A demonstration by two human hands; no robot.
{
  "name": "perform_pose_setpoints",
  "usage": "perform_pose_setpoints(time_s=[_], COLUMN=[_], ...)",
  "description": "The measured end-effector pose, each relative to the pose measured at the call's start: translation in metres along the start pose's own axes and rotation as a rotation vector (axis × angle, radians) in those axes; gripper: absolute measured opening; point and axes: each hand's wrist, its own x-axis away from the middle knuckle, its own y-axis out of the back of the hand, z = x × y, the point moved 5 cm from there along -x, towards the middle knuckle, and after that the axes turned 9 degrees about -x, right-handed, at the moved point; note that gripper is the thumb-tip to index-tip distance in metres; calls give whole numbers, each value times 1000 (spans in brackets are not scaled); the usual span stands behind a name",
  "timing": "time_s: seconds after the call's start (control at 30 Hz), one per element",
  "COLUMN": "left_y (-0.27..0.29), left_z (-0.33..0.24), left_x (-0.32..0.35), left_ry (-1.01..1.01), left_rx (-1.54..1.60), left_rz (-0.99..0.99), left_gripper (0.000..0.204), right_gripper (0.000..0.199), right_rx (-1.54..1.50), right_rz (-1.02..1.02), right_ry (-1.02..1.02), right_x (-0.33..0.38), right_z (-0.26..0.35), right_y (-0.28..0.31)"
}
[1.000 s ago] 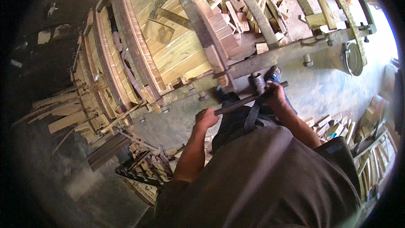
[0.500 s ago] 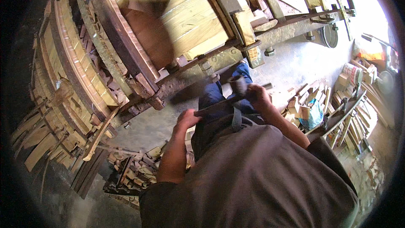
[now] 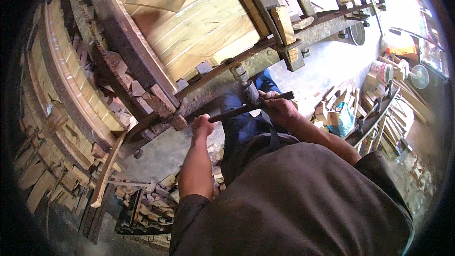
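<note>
Hands (image 3: 203, 125) (image 3: 277, 106) hide both grips on dark bar (image 3: 246, 108).

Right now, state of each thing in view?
Left hand: closed on the dark bar's left end.
Right hand: closed on the bar's right part.
Dark bar: held roughly level, under the press screw.
Press screw: upright.
Wooden panels: clamped in frame.

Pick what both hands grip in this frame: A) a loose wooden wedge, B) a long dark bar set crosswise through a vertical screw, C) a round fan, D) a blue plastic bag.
B: the left hand and right hand each close on an end of the dark bar, which crosses the screw.
</note>
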Motion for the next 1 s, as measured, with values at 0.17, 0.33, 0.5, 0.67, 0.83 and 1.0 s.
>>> perform_pose_setpoints(time_s=[0.17, 0.33, 0.5, 0.67, 0.83, 1.0], left_y=[20, 9, 27, 70, 61, 80], left_z=[-2, 22, 10, -13, 3, -16], left_x=[-1, 3, 28, 73, 94, 116], left_ry=[-31, 61, -13, 185, 274, 346], left_rx=[-9, 118, -101, -101, -157, -271], left_rz=[319, 218, 130, 188, 157, 146], left_gripper=[51, 45, 40, 32, 38, 33], right_gripper=[14, 10, 9, 17, 21, 12], right_rx=[70, 360, 1479, 1719, 1376, 1495], right_rz=[-44, 4, 367, 554, 570, 557], right_ry=[-18, -2, 226, 214, 114, 183], right_x=[4, -10, 0, 28, 7, -15], right_z=[3, 6, 22, 44, 72, 111], right_y=[-9, 13, -19, -66, -8, 20])
